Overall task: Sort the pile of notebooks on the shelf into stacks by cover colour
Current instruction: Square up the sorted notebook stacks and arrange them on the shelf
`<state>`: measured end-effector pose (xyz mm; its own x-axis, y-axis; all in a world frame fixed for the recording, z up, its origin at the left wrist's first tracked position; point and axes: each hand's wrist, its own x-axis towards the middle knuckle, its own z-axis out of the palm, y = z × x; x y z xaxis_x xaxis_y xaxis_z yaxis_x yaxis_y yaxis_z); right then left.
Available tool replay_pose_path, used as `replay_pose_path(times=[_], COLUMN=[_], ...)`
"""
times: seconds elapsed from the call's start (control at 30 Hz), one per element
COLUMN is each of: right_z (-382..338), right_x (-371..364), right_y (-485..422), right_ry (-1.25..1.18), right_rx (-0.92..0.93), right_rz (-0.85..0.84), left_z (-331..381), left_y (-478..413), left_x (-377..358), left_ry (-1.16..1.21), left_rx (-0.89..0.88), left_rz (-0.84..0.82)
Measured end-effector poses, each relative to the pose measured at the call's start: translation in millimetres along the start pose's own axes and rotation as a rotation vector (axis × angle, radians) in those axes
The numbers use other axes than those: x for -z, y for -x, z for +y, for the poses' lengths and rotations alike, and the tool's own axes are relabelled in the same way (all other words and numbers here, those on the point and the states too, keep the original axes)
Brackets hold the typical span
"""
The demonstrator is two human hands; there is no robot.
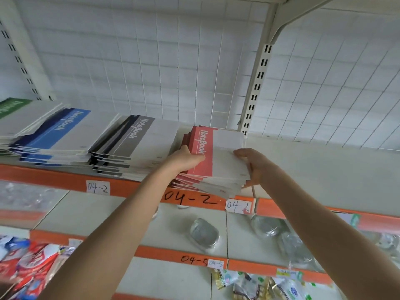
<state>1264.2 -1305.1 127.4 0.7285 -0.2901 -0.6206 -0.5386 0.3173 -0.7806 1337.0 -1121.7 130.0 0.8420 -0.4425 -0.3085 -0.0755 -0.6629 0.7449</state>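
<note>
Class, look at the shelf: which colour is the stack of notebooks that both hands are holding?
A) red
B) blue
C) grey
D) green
A: the left hand and right hand grip opposite sides of the red stack, which sits at the right end of the row.

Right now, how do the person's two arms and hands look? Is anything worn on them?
Both arms are bare as far as the picture shows them: no sleeve appears on the left arm or on the right arm. The left hand and the right hand wear no gloves. No watch, bracelet or ring shows on the sides that face the camera.
</note>
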Motion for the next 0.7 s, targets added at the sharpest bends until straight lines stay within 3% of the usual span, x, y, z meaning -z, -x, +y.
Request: replay_pose_path(times=[0.7], right_z=[0], right_x=[3], right_y=[-7], right_ry=[-0.042], right_rx=[0.081], right_rz=[-0.212], left_z=[-2], left_y=[-5], left_x=[-10], left_ry=[-0.045], left_rx=[0.016], left_rz=[0.008])
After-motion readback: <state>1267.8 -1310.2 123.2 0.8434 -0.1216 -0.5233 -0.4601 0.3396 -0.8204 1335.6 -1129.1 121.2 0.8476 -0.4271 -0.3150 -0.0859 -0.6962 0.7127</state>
